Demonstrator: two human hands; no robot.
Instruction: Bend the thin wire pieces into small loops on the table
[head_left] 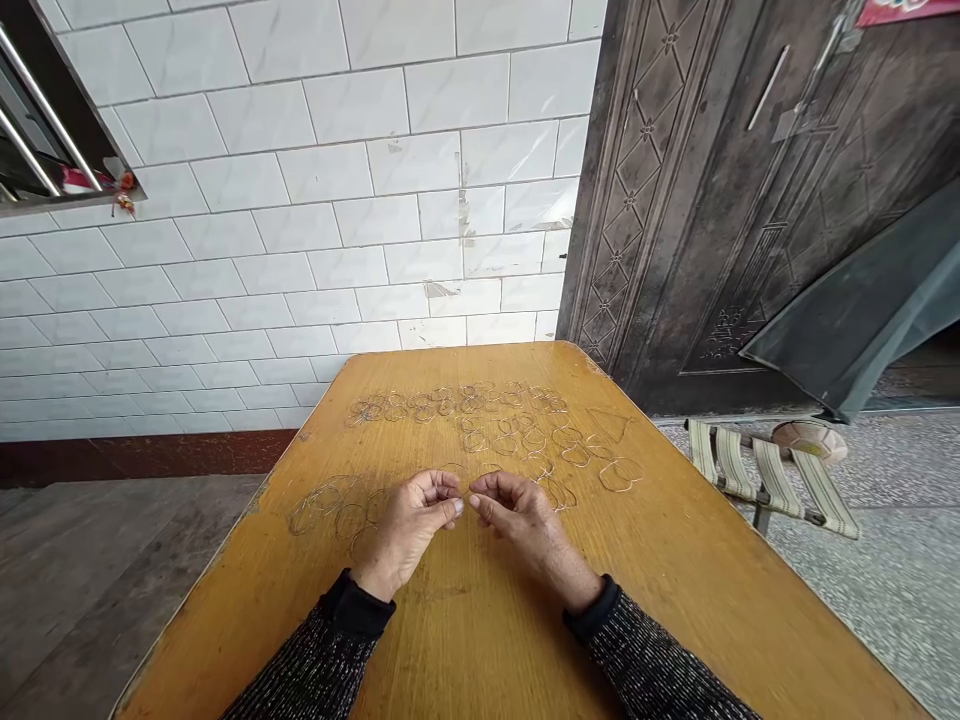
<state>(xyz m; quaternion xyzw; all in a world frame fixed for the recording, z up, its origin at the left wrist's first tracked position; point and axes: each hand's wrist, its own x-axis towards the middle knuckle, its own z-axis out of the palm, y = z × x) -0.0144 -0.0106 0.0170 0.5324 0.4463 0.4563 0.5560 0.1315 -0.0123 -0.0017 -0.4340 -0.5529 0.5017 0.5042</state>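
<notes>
- Dark flecked sleeves [307, 655] reach in nearest me.
- My left grip [411, 525] and right grip [525, 525] pinch nearly closed on a thin wire [466, 492] above the worktop [457, 640].
- Wire loops [469, 400] lie spread beyond, some partly hidden by my left grip.
- Strap stool [772, 473] and ball [810, 438]: rightward, floor.

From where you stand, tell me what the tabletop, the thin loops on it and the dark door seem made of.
Tabletop: wood or wood-look veneer, worn satin finish; streaky grain shows.
Thin loops: probably metal wire, faintly shiny; fine strands hold open curves.
Dark door: perhaps metal, dull and scuffed; its crisp relief looks pressed, but carved wood is possible.
</notes>
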